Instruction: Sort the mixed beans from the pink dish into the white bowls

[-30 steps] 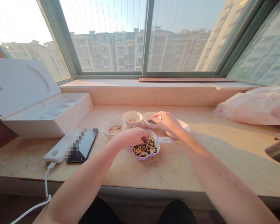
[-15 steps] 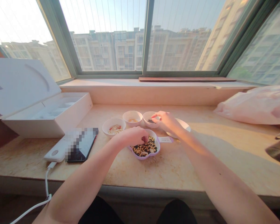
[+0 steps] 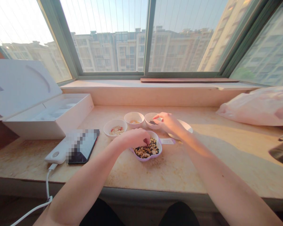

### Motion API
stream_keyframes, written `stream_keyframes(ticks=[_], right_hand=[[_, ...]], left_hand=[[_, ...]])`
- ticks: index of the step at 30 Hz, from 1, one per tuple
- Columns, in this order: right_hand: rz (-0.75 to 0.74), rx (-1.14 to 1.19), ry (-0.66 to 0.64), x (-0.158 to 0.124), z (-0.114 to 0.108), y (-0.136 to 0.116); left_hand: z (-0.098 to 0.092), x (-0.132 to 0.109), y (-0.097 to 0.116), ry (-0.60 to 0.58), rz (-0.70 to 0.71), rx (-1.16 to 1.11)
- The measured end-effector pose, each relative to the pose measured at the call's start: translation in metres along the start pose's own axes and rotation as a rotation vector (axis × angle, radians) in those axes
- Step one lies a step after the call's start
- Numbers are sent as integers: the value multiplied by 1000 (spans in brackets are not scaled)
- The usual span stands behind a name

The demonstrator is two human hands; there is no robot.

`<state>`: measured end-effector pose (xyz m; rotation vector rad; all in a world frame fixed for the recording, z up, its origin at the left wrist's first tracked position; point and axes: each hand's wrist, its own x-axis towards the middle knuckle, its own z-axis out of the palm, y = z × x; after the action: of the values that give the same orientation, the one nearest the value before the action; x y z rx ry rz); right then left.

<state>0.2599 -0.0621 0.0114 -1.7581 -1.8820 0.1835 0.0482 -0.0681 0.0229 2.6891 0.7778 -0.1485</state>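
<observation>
My left hand [image 3: 140, 137] reaches into a purple-rimmed bowl [image 3: 145, 159] of mixed dark and tan beans [image 3: 148, 151]. Its fingers are curled together over the beans; what they hold, if anything, is hidden. My right hand [image 3: 166, 121] is over a small white bowl [image 3: 147, 116] with dark beans [image 3: 152, 122] at the bottom. The fingertips there are bent together at the bowl's right side, and I cannot make out what is between them. Two more white bowls stand to the left: one [image 3: 134, 115] with small yellowish pieces, one [image 3: 107, 128] with pale and reddish pieces.
A white dish [image 3: 187, 125] lies partly under my right wrist, with a paper label [image 3: 167, 141] nearby. At left are an open white box [image 3: 73, 116], a power bank [image 3: 58, 153] with a cable, and a phone [image 3: 85, 149]. A plastic bag [image 3: 257, 106] sits far right.
</observation>
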Motion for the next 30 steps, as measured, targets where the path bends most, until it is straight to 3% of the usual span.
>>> stream_keyframes(ticks=[6, 10, 14, 19, 21, 26, 30], right_hand=[[-65, -26, 18, 6, 3, 6], [-81, -37, -3, 1, -4, -3], [-123, -47, -130, -13, -17, -23], [-201, 1, -518, -26, -24, -39], [-221, -17, -611, -29, -24, -41], [-257, -44, -626, -33, -18, -44], [-317, 14, -590, -33, -6, -42]], left_hand=[[1, 0, -10, 84, -37, -73], [-7, -3, -27, 362, -137, -73], [-14, -6, -46, 615, -287, -10], [-8, -2, -58, 616, -410, 117], [-6, 0, -59, 592, -437, 158], [-7, -3, -58, 643, -527, 154], [-8, -5, -56, 626, -509, 93]])
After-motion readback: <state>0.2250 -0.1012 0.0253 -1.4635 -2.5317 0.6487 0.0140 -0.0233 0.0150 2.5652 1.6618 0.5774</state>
